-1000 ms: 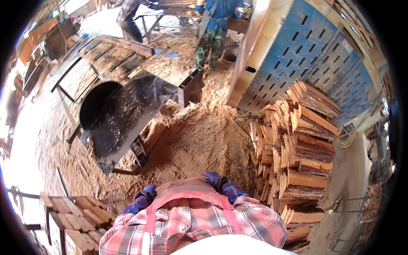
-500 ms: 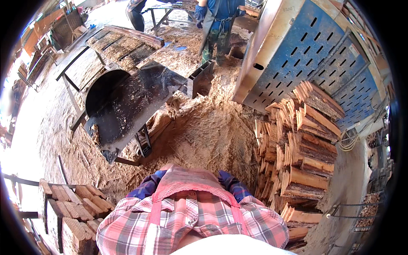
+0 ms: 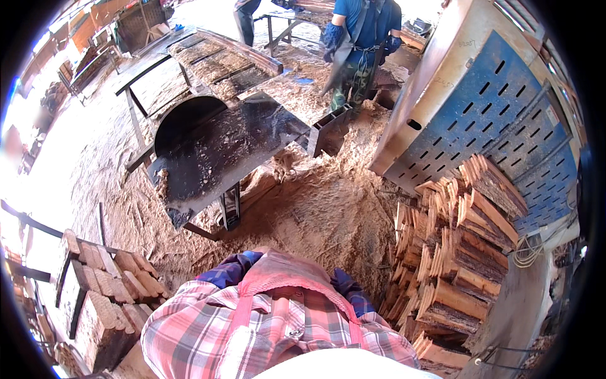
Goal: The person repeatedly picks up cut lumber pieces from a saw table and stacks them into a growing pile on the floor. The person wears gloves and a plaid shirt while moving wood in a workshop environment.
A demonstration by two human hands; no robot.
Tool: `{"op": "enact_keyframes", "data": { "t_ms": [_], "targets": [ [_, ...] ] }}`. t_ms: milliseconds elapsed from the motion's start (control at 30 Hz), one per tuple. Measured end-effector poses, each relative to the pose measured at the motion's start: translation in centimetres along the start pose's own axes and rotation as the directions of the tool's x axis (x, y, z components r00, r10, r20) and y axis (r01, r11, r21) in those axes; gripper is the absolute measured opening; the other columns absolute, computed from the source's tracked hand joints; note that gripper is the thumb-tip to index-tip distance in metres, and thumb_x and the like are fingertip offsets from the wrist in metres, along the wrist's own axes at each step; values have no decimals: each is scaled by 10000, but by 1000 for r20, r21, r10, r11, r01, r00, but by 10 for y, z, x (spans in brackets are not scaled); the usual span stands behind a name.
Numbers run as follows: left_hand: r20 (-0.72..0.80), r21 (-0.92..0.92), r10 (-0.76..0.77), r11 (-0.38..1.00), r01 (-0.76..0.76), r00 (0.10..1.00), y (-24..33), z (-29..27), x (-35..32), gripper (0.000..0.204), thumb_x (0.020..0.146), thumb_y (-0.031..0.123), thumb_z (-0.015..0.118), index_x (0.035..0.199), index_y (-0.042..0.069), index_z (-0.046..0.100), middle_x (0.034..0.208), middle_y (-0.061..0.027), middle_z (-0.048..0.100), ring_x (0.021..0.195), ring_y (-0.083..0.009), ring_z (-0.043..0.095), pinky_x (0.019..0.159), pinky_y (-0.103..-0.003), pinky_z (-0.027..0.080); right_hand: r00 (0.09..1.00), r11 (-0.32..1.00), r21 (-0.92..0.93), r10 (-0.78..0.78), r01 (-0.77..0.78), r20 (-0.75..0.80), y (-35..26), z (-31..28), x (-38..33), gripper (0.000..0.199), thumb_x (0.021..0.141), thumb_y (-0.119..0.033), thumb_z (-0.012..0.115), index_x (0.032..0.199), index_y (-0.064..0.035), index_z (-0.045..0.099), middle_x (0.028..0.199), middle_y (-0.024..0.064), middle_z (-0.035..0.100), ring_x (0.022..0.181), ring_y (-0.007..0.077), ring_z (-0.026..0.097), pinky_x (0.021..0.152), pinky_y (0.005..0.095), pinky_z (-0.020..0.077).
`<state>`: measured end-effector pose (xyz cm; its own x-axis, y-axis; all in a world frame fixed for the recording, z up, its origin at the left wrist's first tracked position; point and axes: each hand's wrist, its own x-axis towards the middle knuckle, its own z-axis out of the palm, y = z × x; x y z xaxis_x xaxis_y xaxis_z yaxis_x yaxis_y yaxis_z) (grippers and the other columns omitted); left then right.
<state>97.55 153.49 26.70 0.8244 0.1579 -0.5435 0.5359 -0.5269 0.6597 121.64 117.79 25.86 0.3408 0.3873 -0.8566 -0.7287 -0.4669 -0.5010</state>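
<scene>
Both my forearms bend in toward my waist, in blue-purple plaid sleeve covers over a pink plaid shirt. The end of my left arm, with my left hand (image 3: 252,256), disappears behind the pinkish-red apron (image 3: 284,270); only a scrap of blue shows at its edge. On the other side, my right hand (image 3: 339,276) is likewise mostly covered, with dark blue fabric beside the apron. Fingers of both hands are hidden, so whether they hold anything cannot be seen. Ahead of me stands a dark metal machine table (image 3: 221,148) with a rounded black plate (image 3: 186,123), dusted with wood chips.
Rough boards (image 3: 454,252) are stacked high on my right, below a blue slotted machine panel (image 3: 486,114). Cut wood blocks (image 3: 107,278) stand at the left. Sawdust (image 3: 315,202) covers the floor. A co-worker (image 3: 363,44) in blue stands at the far side, near a metal frame (image 3: 214,60).
My view has turned slightly left and up, so the machine table, panel, right-hand stack and co-worker sit farther right and lower. My arms stay drawn in at the apron.
</scene>
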Motion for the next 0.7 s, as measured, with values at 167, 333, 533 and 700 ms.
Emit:
{"op": "enact_keyframes", "data": {
  "t_ms": [167,333,533,700],
  "targets": [
    [54,164,-129,979,119,990,24,-11,-27,397,793,386,543,1109,149,571,1079,-145,591,1034,-339,538,839,-407,428,999,998,40,45,-44,-17,1,1,14,392,860,-464,454,1087,-144,462,947,106,505,812,229,496,721,367,445],
    [-135,-232,-264,945,228,955,12,-9,-37,319,811,354,531,1007,108,581,880,-145,606,836,-324,564,714,-400,448,996,997,56,53,-56,68,6,-9,39,307,857,-439,464,863,-133,467,768,58,475,685,194,462,619,346,415],
    [148,-980,-681,-3,199,717,-31,-8,-8,238,830,301,517,912,78,532,739,-105,530,604,-241,515,525,-379,428,993,993,5,119,-119,-11,3,-9,46,520,840,-482,476,1200,-106,475,1077,112,555,931,230,523,808,377,418],
    [147,-989,-434,-60,134,889,-82,-17,-26,206,824,330,491,877,130,490,722,-68,517,579,-232,500,493,-366,391,993,989,88,121,-122,18,-19,22,11,544,840,-497,463,1230,-116,465,1130,103,545,953,222,511,817,377,406]
  ]
}}
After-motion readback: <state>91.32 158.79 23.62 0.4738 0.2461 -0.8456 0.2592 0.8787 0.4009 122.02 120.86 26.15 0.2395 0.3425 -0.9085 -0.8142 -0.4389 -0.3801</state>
